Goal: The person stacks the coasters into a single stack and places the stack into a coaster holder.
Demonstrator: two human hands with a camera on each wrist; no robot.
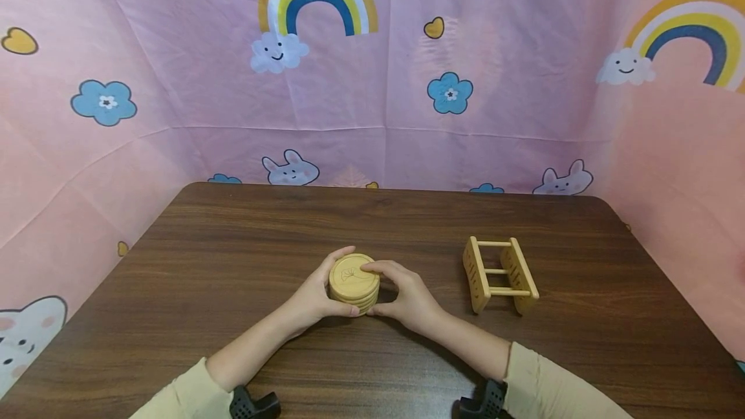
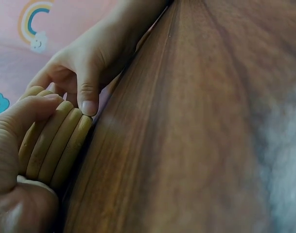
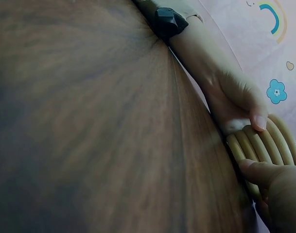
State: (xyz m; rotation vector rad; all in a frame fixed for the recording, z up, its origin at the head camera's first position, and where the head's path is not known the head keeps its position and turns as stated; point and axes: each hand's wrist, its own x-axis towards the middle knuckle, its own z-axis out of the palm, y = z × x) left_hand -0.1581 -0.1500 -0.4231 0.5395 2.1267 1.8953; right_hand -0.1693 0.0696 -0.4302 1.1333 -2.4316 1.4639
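Note:
A stack of several round wooden coasters (image 1: pixel 354 278) stands on the table, the top one engraved with a leaf-like pattern. My left hand (image 1: pixel 314 296) grips the stack from its left side, thumb at the front and fingers round the back. From the other side my right hand (image 1: pixel 412 299) holds it, with the thumb low at the front edge and a finger over the top coaster. Both wrist views show the coasters' rounded edges (image 2: pixel 53 143) between the two thumbs. Some of the fingers are hidden behind the stack.
To the right on the brown wooden table (image 1: pixel 233 231) stands a small wooden rack (image 1: pixel 483 280) with slotted sides and crossbars. A pink and purple printed cloth (image 1: pixel 512 115) hangs behind and beside the table. Each wrist wears a black device (image 1: pixel 256 404).

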